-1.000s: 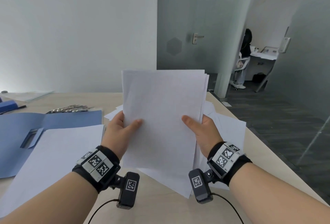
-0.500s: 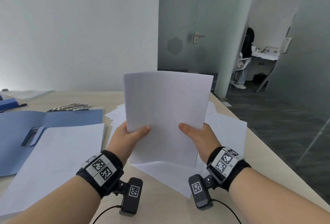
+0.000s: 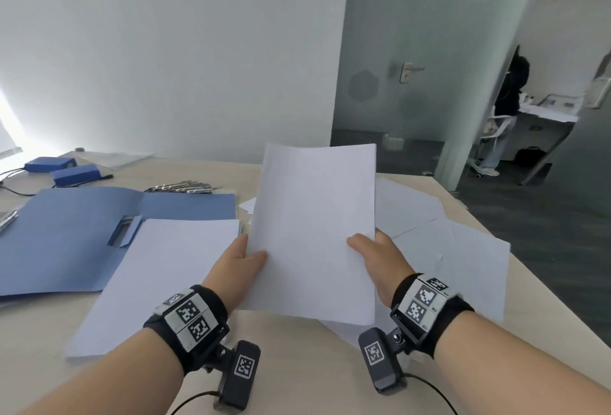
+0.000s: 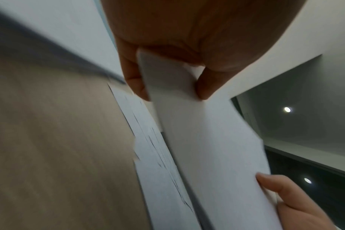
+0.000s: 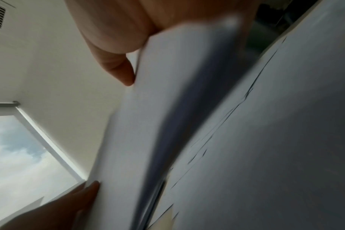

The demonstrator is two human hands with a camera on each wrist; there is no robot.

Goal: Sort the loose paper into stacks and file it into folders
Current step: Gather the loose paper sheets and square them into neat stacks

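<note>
Since one second ago, sheaf of paper [image 3: 314,229] has dropped and tilted back; left hand [image 3: 236,269] and right hand [image 3: 380,264] pinch its side edges, long axis pointing away. Open folder [image 3: 82,236] lies leftward, nearer the left hand.

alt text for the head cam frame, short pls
Two bare hands, left hand and right hand, hold a squared stack of white paper tilted up above a wooden table. An open blue folder with a white stack lies left; loose sheets spread right.
</note>
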